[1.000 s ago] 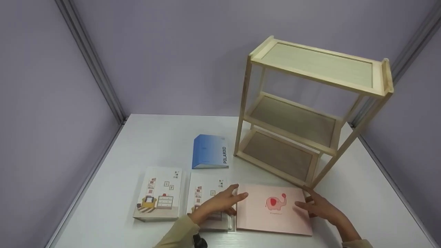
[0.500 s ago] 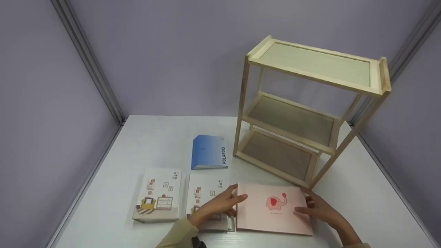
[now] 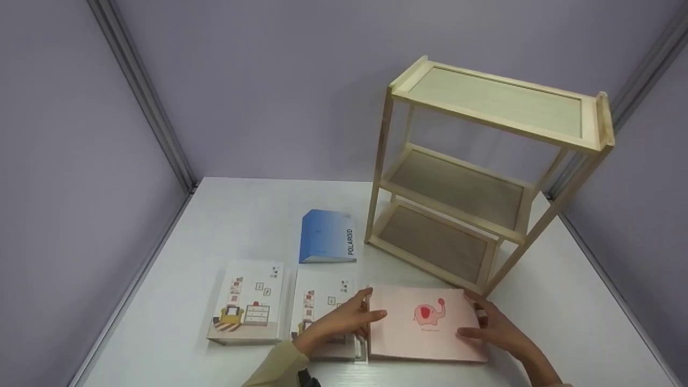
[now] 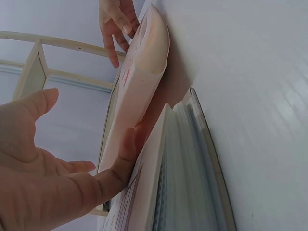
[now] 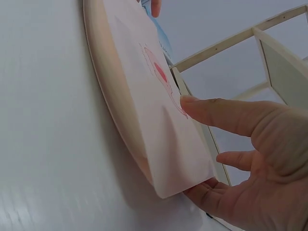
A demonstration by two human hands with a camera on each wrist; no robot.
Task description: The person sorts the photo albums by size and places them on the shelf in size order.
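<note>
A pink album [image 3: 408, 338] with an elephant on its cover lies flat before the shelf rack. My right hand [image 3: 497, 325] pinches its right edge, thumb on the cover and fingers at the edge; the cover bends slightly in the right wrist view. At the spine side, my left hand [image 3: 344, 318] reaches over a white album [image 3: 321, 282]. In the left wrist view, one finger [image 4: 126, 147] touches the pink spine, while the thumb [image 4: 43, 102] stands raised and spread. Clear page sleeves [image 4: 185, 159] show inside the white album. Some right fingertips are hidden under the pink album.
Another white album [image 3: 250, 293] lies at the left. A blue album marked POLAROID [image 3: 325, 236] sits behind the middle one. The wooden three-tier shelf rack [image 3: 494, 102] stands angled at the right, its lower front corner close behind the pink album.
The pink album's right side has shifted slightly, its front edge sitting a little farther back. My right hand has moved slightly left with it. The left hand stays at the spine.
</note>
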